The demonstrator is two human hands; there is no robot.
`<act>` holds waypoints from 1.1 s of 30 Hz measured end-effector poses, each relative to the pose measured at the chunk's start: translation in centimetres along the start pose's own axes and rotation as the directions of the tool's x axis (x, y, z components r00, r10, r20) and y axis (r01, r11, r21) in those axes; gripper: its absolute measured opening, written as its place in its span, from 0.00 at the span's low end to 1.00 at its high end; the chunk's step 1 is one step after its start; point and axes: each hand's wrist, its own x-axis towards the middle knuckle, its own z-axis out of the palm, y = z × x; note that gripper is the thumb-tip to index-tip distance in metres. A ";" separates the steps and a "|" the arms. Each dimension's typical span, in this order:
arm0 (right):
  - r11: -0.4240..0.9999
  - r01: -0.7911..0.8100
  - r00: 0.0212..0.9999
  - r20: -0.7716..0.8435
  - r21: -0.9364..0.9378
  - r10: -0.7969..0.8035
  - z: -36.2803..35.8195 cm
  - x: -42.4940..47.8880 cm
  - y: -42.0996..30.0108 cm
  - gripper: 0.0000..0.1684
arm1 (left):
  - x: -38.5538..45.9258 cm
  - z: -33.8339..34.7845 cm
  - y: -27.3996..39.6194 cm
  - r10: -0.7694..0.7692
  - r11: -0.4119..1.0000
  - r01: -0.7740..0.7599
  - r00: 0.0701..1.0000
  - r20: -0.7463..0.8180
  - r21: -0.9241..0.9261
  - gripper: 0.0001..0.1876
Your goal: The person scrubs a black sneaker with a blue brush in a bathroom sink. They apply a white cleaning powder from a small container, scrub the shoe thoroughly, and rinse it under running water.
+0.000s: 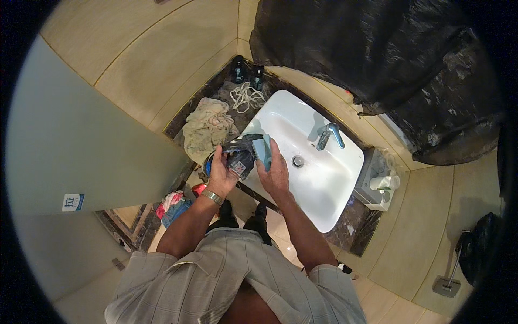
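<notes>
My left hand (221, 177) grips a dark article (242, 158) with a pale Union Jack-like patch on its side. Whether it is a shoe, a cap or something else I cannot tell. Against its right end, my right hand (276, 175) holds a light-blue block (262, 151), which looks like a sponge or a brush. Both hands are over the left rim of a white washbasin (311, 194). Behind my left fingers, a bright blue thing (208, 167) is mostly hidden.
A chrome faucet (331, 137) stands at the basin's back. Left of the basin lie a crumpled cloth (208, 129), a white cord (246, 97) and dark bottles (238, 71). At right are a grey box (370, 172) and a white container (382, 183). Black plastic sheeting (364, 52) hangs above.
</notes>
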 end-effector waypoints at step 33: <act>0.970 -0.125 0.992 -0.004 0.209 0.128 1.3 -2.2 0.0 0.53 | 1.0 -1.2 2.0 0.021 0.988 0.000 0.990 -0.142 0.151 0.35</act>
